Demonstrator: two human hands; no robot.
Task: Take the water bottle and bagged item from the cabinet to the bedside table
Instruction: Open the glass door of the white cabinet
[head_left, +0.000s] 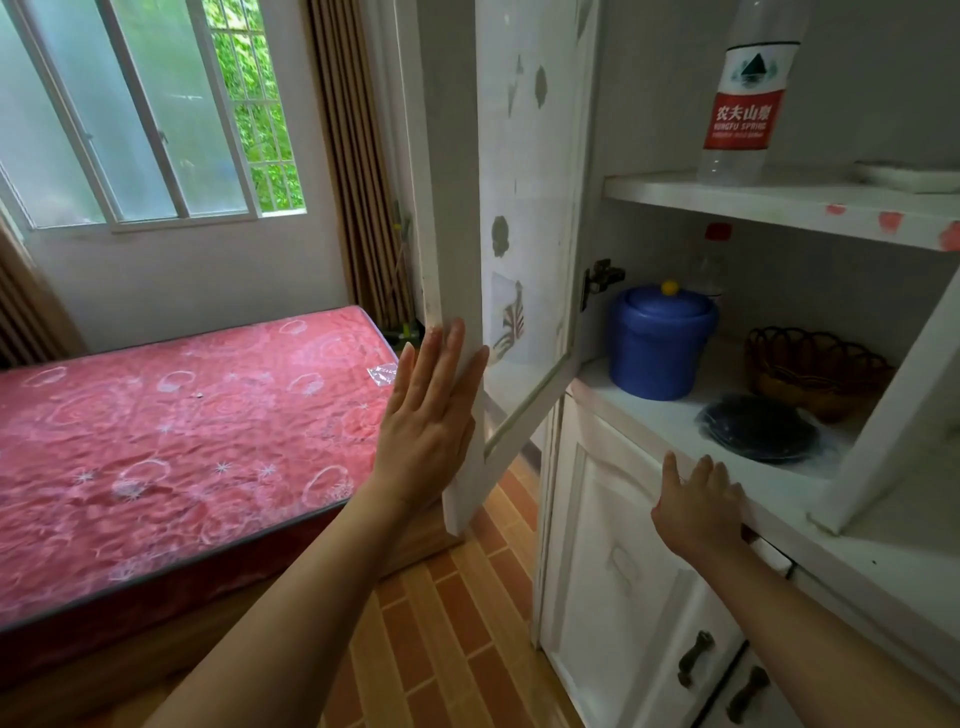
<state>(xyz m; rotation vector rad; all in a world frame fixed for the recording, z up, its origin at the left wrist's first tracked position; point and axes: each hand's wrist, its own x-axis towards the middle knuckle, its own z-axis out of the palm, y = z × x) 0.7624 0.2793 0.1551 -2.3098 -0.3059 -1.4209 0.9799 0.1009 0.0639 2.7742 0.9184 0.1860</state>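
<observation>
The left hand (430, 415) lies flat with straight fingers close together, palm pressed to the outer face of the tall white glass-panelled cabinet door (449, 182) near its free edge. Judging from that, it is there to hold the door swung wide so the opening stays clear for a reach. The right hand (698, 506) holds nothing. Its fingers are loosely spread and rest on the front edge of the white lower shelf (631, 410), probably as a steadying point before it goes in.

Just past those fingertips, near the front edge of that shelf, lies the dark round item wrapped in a clear plastic bag (759, 428). It is the nearer of the two targets and looks like an easy first pick. Behind it at the back right sits a brown woven basket (815, 366), and at the back left corner a blue plastic tub with a lid and yellow knob (661, 343). A smaller clear bottle with a red cap (716, 254) stands partly hidden behind the tub.

The tall clear plastic water bottle with a red-and-white label (744, 104) stands upright near the front edge of the white upper shelf (769, 208), toward its left end, untouched and well above the right hand.

Left of the door is a bed with a red patterned mattress (182, 441). No bedside table is in view, so neither thing has begun its trip
</observation>
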